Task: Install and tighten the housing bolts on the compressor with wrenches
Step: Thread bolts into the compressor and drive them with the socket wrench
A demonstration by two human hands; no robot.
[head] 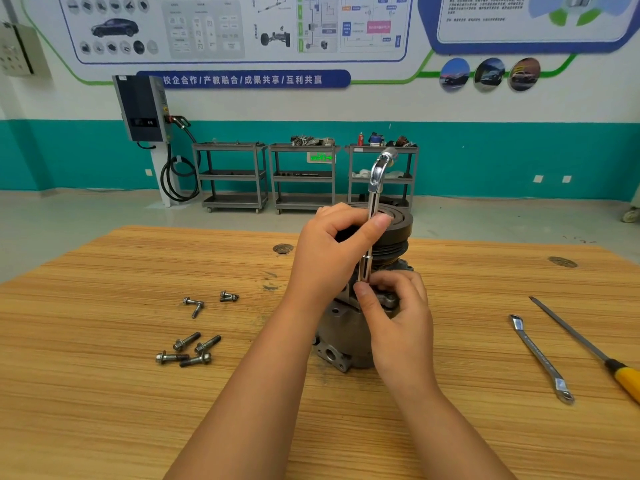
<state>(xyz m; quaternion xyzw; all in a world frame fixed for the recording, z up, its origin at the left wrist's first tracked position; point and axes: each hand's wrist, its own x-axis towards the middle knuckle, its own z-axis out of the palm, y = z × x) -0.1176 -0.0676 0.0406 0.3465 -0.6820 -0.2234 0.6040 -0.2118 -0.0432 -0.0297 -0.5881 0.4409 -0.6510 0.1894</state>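
Note:
A grey metal compressor stands upright on the wooden table, its black pulley on top. A chrome L-shaped socket wrench stands upright beside the pulley. My left hand grips its shaft. My right hand pinches the wrench's lower socket end against the housing; the bolt under it is hidden. Several loose flanged bolts lie to the left: two pairs farther back and a group nearer me.
A flat silver wrench and a screwdriver with a yellow handle lie on the table at the right. Beyond the table, three grey carts stand against the teal wall, with a charging unit to their left.

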